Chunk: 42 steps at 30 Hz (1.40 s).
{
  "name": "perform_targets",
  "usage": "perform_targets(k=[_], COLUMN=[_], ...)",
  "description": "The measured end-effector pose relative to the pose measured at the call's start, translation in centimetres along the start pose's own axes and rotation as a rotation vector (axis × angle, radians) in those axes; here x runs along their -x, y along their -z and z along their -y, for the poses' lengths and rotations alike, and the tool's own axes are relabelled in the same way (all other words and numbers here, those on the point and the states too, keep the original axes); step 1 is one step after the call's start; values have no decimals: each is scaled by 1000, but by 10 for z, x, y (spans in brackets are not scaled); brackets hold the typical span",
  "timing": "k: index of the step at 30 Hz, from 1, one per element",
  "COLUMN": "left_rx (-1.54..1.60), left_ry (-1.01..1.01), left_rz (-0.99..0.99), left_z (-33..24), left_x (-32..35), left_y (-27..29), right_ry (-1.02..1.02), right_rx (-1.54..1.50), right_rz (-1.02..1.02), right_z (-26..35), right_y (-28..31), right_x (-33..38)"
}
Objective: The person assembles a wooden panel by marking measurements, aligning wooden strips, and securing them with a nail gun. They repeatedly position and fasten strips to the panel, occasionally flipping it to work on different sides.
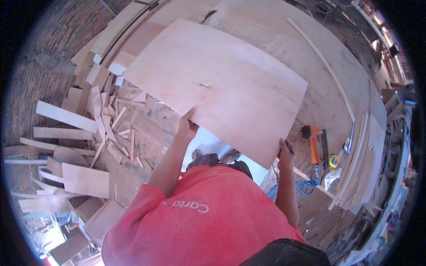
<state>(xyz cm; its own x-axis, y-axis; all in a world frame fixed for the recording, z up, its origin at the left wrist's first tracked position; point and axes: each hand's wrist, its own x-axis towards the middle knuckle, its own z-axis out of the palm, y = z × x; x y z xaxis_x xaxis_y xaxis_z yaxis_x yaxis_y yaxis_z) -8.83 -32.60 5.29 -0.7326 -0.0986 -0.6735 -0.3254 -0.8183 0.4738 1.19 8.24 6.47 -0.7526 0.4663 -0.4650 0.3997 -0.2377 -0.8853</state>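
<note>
A large pale plywood sheet [222,75] spreads out in front of me, with a small dark mark near its middle. My left hand [188,126] grips its near edge, the thumb on top and the fingers partly hidden beneath. At the near right corner my right hand [285,153] is closed on the sheet's side edge. A dark, pen-like stick [289,147] also juts from the fingers of that hand. Just right of it lies an orange and black air nailer [314,146], with a yellow tape measure [334,161] close by.
A blue coiled air hose [306,187] runs by the nailer. Thin wood strips [361,162] are stacked at the right, and a long batten [326,66] lies on a larger board. Wood offcuts [117,119] pile up at the left beside a brick wall [46,84].
</note>
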Motion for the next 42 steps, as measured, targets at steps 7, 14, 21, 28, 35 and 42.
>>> perform_targets(k=[7, 14, 21, 28, 35, 42], left_rx=[-44, 278, 277, -25, 28, 36], left_ry=[67, -30, 70, -288, -603, -669], left_rz=[177, 271, 337, 419, 435, 406], left_z=[-80, -110, -90, -84, -28, -42], left_x=[36, 79, 106, 128, 171, 173], left_y=[8, -7, -27, -85, -157, -191], right_ry=[-167, -295, -272, -304, -268, -36], right_rx=[-170, -428, -336, -349, -245, -193], right_rz=[82, 154, 233, 352, 478, 520], right_z=[9, 73, 78, 123, 115, 123], right_y=[-15, -65, -52, -59, -43, -51], right_x=[72, 126, 111, 109, 93, 96])
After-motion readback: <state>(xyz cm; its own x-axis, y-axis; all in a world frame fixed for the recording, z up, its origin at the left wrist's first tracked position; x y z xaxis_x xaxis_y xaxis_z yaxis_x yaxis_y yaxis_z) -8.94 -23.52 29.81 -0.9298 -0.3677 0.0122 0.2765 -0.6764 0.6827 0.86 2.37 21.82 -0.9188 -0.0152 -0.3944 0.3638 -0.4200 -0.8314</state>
